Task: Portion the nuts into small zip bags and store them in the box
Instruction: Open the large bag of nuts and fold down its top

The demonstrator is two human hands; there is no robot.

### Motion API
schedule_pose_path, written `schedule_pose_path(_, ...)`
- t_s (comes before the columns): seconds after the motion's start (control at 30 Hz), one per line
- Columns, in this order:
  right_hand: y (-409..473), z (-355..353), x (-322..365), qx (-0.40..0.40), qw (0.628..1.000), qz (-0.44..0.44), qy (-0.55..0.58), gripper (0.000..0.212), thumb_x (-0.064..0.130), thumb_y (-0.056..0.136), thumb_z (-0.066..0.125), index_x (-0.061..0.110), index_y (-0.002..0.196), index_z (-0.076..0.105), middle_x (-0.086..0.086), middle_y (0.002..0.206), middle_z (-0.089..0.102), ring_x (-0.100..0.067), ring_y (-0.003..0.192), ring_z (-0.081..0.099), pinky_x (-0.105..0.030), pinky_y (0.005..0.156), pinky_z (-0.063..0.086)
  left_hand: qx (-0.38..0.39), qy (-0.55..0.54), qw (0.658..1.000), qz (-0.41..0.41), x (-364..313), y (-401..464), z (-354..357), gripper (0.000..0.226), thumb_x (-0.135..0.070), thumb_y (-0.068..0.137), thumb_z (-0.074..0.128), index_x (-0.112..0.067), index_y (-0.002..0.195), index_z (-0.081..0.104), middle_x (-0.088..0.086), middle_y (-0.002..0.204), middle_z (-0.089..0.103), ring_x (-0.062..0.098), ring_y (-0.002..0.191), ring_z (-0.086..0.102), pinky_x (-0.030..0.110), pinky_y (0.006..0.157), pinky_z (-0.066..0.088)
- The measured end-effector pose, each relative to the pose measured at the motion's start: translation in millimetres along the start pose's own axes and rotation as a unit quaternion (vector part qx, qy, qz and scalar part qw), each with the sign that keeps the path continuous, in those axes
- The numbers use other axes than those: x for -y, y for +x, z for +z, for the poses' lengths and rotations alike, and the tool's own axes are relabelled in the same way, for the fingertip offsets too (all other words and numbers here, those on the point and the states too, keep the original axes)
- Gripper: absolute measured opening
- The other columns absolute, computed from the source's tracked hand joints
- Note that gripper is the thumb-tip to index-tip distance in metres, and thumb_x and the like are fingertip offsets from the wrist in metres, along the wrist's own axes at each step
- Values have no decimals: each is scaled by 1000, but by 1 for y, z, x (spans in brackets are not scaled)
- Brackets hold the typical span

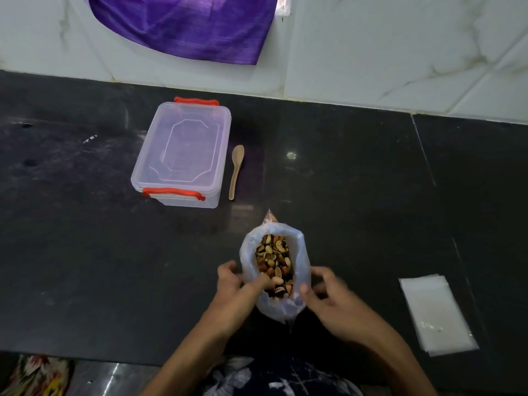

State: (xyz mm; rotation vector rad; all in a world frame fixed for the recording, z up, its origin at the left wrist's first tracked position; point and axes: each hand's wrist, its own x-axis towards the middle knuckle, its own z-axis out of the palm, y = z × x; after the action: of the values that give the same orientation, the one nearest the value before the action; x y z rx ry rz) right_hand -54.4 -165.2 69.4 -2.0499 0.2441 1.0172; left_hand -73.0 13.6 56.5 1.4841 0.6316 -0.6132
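Note:
A clear plastic bag [303, 261] stands open on the dark counter, full of mixed nuts [275, 264]. My left hand [237, 290] grips the bag's left rim, thumb hooked over the edge into the opening. My right hand [328, 295] pinches the right rim near the bottom of the opening. A clear box [183, 155] with red latches sits closed at the back left. A wooden spoon [236, 171] lies just right of the box. A stack of small flat zip bags [437, 312] lies at the right, apart from both hands.
The black stone counter [85, 238] runs to a white tiled wall [400, 52] at the back. A purple cloth [183, 27] hangs down the wall above the box. The counter's front edge lies just below my forearms.

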Motion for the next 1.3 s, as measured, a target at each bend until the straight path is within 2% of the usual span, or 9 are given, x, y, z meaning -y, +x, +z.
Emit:
schedule_pose_path(0.1, 14, -8, 17, -158, 982, -70, -70, 54, 51, 92, 42, 28, 140, 31, 4, 133, 36, -11, 117, 48, -33, 96, 45, -109, 101, 982, 117, -6, 24, -7, 77, -38, 79, 71, -22, 141, 27, 4, 123, 49, 10, 98, 57, 30, 83, 50)
schedule_pose_path(0.3, 60, -12, 35, -230, 945, -168, -158, 24, 31, 100, 38, 18, 103, 58, 5, 97, 53, -8, 88, 54, -23, 74, 42, -128, 275, 932, 198, -38, 53, -6, 20, -32, 90, 61, -23, 107, 63, -15, 90, 58, -4, 79, 53, 11, 61, 39)
schedule_pose_path(0.47, 71, -13, 30, -114, 988, -100, -14, 36, 29, 102, 32, 14, 80, 55, 0, 72, 54, -11, 70, 52, -28, 68, 41, -20, 194, 975, 112, -54, 60, -12, 27, -29, 97, 47, -14, 89, 68, 4, 87, 68, 15, 84, 64, 31, 75, 53)
schedule_pose_path(0.6, 72, -13, 31, -72, 990, -13, 124, 39, 31, 102, 33, 5, 105, 61, -8, 93, 62, -14, 87, 58, -25, 76, 44, -1, 64, 996, -61, -53, 64, -6, 43, -37, 101, 37, -4, 99, 65, 16, 100, 67, 28, 98, 63, 47, 99, 46)
schedule_pose_path(0.77, 44, -15, 13, -133, 991, 0, -8, 45, 55, 88, 49, 20, 116, 50, 9, 98, 57, -6, 91, 56, -24, 75, 45, -58, 218, 974, -10, -36, 37, -22, 47, -57, 89, 47, -13, 103, 51, 4, 97, 59, 17, 88, 60, 32, 75, 52)
schedule_pose_path(0.83, 30, -9, 6, -129, 991, -1, -18, 41, 55, 84, 57, 19, 102, 58, 12, 89, 62, -2, 84, 59, -21, 71, 48, -18, 225, 974, -24, -29, 24, -27, 38, -49, 88, 54, -12, 96, 58, 3, 92, 64, 14, 80, 61, 25, 61, 50)
schedule_pose_path(0.93, 27, -2, 1, -130, 991, -31, -23, 29, 42, 91, 54, 16, 91, 66, 4, 82, 67, -8, 78, 63, -28, 71, 53, 3, 176, 984, -1, -16, 24, -25, 18, -30, 91, 59, -15, 95, 66, 5, 95, 69, 18, 87, 65, 26, 66, 51)
schedule_pose_path(1.1, 27, -6, 3, -7, 967, -1, 256, 27, 22, 99, 42, 11, 87, 64, -3, 79, 64, -12, 73, 60, -23, 65, 49, 61, -64, 996, -32, -10, 30, -20, 26, -16, 97, 44, -4, 98, 66, 17, 98, 69, 31, 95, 62, 45, 94, 46)
schedule_pose_path(1.3, 33, 4, 3, 60, 912, 92, 396, 33, 23, 102, 34, 7, 104, 63, -13, 100, 68, -24, 96, 64, -36, 87, 51, 79, -92, 990, -72, -15, 29, 1, 38, -21, 97, 33, -1, 87, 63, 15, 80, 70, 28, 83, 65, 39, 79, 51)
